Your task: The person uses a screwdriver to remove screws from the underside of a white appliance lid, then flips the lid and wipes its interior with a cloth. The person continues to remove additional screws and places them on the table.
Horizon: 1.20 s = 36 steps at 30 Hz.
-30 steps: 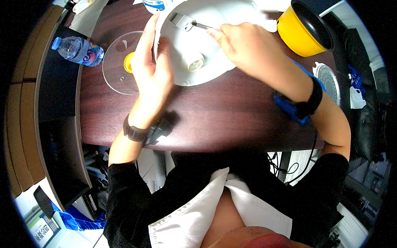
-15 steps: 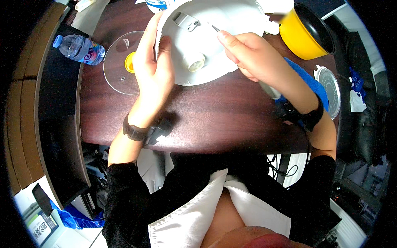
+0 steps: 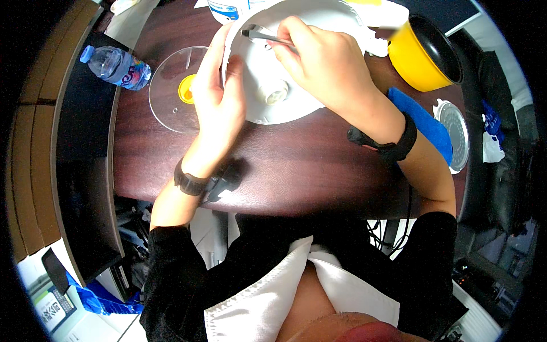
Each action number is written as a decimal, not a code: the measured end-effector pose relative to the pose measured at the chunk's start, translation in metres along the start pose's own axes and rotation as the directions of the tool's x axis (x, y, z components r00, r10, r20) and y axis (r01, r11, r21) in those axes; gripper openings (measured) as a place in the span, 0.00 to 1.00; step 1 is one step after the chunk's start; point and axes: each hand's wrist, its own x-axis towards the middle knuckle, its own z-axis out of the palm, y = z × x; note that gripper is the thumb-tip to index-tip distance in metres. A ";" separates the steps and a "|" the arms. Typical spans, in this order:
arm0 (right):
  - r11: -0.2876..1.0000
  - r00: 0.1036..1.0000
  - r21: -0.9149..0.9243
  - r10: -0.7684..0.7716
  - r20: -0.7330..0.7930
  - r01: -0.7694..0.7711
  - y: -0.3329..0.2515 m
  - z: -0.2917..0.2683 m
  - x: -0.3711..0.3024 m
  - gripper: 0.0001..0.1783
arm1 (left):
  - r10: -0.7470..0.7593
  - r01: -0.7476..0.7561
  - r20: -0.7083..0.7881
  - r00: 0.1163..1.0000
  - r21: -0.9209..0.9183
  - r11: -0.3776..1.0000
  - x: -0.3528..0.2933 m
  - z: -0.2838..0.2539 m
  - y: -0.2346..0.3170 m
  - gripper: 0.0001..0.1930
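- Fingers of the right hand (image 3: 325, 60), in the head view, are closed in a pinch, thumb against forefinger; they have hold of a slim metal piece (image 3: 259, 35) with a dark end, above the hollow of the white shell (image 3: 253, 65); whether this piece is a tool or a fitting of the shell, I cannot tell for certain.
- Fingers of the left hand (image 3: 219, 105) are bent round the left rim of the white shell, the thumb on its inner side and the others along the outside; the grip is closed on the rim.
- Inside the white shell, toward its near edge, sits a round white fitting (image 3: 275, 92).
- Left of the white shell lies a clear round lid (image 3: 165, 105) with a yellow knob (image 3: 187, 89); farther left of the shell, a clear plastic bottle (image 3: 119, 68) lies tilted.
- Right of the white shell stands a yellow pot (image 3: 410, 65), black inside; to the shell's lower right are a blue cloth (image 3: 421, 122) and, just beside the cloth, a round grey perforated plate (image 3: 454, 134).
- Beneath the white shell spreads the dark red-brown table (image 3: 285, 171).
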 end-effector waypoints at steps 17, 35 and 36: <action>0.934 0.935 -0.093 -0.335 0.115 0.346 0.009 -0.011 0.014 0.09 | -0.004 0.004 -0.002 1.000 -0.009 1.000 0.000 -0.001 0.000 0.22; 0.940 0.935 -0.076 -0.317 0.157 0.332 0.010 -0.010 0.011 0.07 | -0.138 0.138 0.014 0.990 -0.096 0.986 -0.002 0.002 0.000 0.22; 0.940 0.932 -0.075 -0.318 0.171 0.334 0.012 -0.009 0.010 0.07 | -0.139 0.141 0.024 0.990 -0.107 0.984 -0.001 0.002 0.001 0.21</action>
